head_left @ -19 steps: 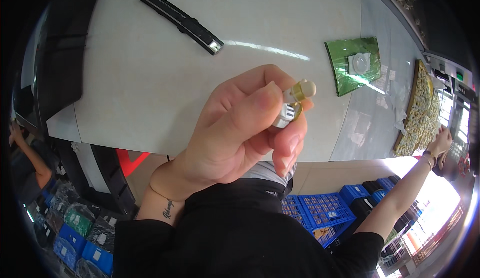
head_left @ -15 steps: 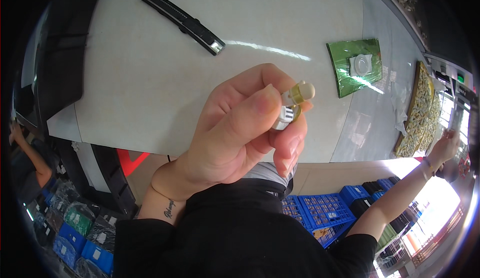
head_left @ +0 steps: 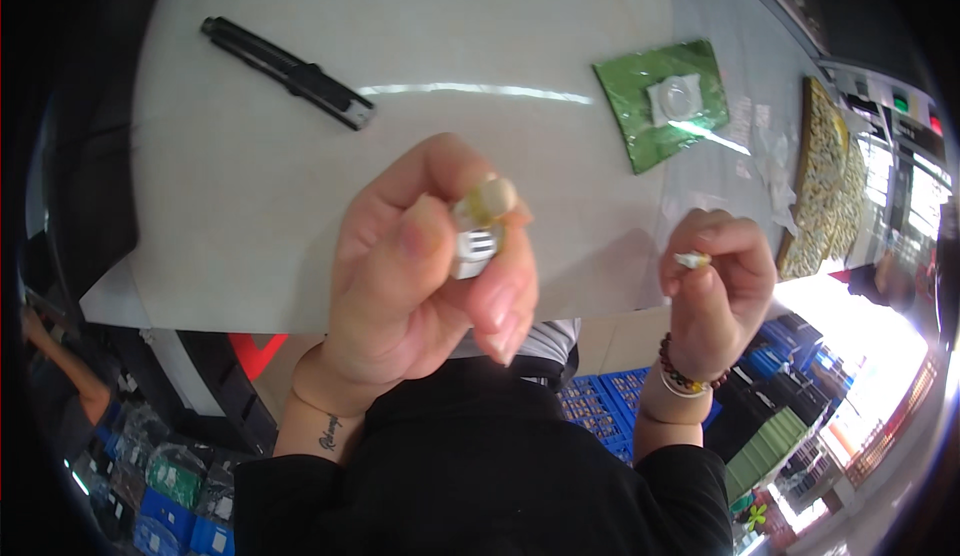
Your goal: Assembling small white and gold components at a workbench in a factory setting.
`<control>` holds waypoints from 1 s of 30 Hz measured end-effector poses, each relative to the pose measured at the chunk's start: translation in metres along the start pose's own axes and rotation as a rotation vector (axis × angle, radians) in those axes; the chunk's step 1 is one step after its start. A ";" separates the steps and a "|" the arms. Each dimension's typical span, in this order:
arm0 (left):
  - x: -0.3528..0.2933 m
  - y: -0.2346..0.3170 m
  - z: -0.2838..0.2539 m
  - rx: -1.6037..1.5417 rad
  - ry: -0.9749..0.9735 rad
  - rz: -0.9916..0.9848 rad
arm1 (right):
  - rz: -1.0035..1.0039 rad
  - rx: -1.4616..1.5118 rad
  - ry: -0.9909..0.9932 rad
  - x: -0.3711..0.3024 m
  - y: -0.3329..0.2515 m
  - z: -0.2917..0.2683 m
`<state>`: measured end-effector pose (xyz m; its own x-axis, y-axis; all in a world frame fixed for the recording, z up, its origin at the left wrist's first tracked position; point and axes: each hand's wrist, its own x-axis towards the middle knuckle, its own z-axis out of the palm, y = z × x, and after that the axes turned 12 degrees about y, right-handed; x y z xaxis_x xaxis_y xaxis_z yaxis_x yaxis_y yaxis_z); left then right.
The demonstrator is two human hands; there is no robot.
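Close in front of me, above the table, my left hand [head_left: 395, 271] is closed. Its thumb and fingers pinch a small white part [head_left: 475, 247] with dark slots, topped by a cream rounded end with a yellowish band. The fingers partly cover it, and motion blurs it a little. My right hand [head_left: 728, 281] is raised at the table's right front edge. Between its thumb and index finger sits a tiny white-and-yellow piece [head_left: 691, 260], too small to make out fully. The hands are apart.
A black utility knife [head_left: 290, 74] lies at the far left of the pale table [head_left: 250, 196]. At right are a green packet [head_left: 640, 136] bearing a round white part [head_left: 680, 99], and a board [head_left: 815, 181] covered with small yellowish pieces. Blue crates [head_left: 610, 411] stand below.
My right hand has come in from the far right over the table edge, with a tiny piece in its fingers. My left hand has shifted left, still holding the white part. The view has moved slightly.
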<state>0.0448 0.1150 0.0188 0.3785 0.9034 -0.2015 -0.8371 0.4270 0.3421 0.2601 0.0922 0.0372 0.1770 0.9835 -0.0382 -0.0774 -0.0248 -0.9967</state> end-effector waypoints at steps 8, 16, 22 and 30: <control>0.000 -0.002 -0.002 -0.073 0.001 0.015 | 0.075 0.064 -0.012 0.003 -0.006 0.006; 0.000 0.000 -0.002 0.012 0.012 0.000 | -0.087 -0.035 -0.006 0.020 -0.012 -0.004; -0.001 -0.001 -0.002 -0.005 0.029 0.011 | -0.428 -0.562 0.048 0.052 -0.013 -0.016; 0.002 0.002 -0.005 0.042 -0.070 0.024 | -0.737 -0.860 -0.013 0.074 -0.002 -0.009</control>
<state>0.0421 0.1180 0.0149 0.3868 0.9131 -0.1288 -0.8291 0.4055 0.3849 0.2823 0.1636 0.0353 -0.1102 0.8111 0.5744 0.7424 0.4514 -0.4950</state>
